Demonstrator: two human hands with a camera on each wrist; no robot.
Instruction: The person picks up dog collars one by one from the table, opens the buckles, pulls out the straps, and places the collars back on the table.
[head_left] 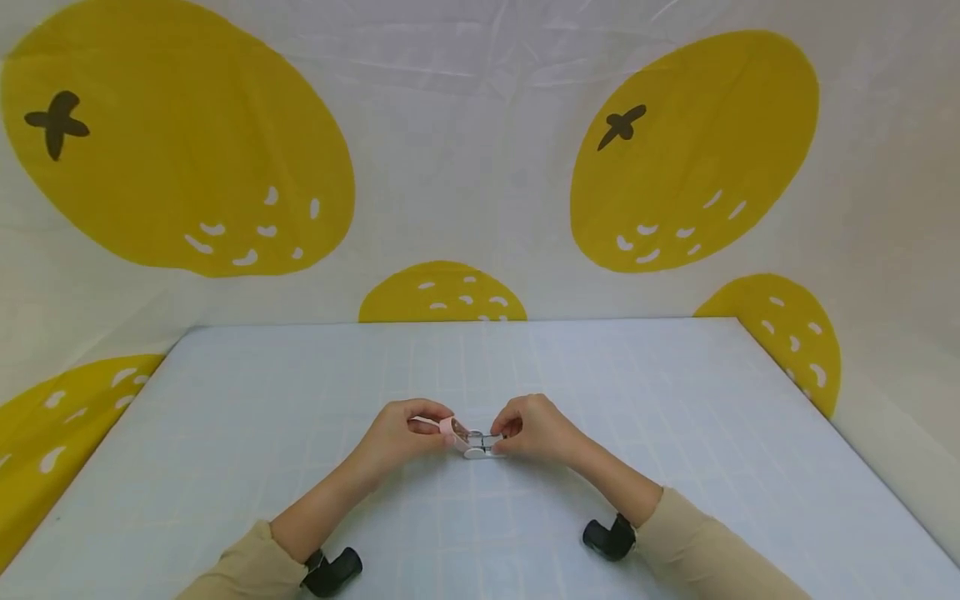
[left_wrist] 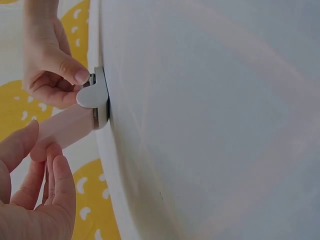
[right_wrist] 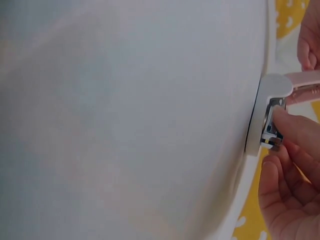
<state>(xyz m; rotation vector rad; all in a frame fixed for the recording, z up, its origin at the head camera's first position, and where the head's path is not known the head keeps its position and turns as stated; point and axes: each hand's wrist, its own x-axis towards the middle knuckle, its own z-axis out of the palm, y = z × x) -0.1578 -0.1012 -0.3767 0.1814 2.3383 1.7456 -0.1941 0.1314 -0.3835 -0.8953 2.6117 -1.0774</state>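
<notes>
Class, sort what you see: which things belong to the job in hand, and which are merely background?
Job:
- pink-and-white stapler
- left hand, holding its pink handle
- right hand, pinching its metal part

Background:
- pale tablecloth
- yellow-patterned backdrop
- black wrist devices

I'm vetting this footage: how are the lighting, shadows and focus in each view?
Head: even light, soft shadows below the left hand and right hand, faint sheen on the creased backdrop; left wrist: dim, pink device fairly sharp, tablecloth pattern hazy; right wrist: also dim, tablecloth blurry, almost patternless.
</notes>
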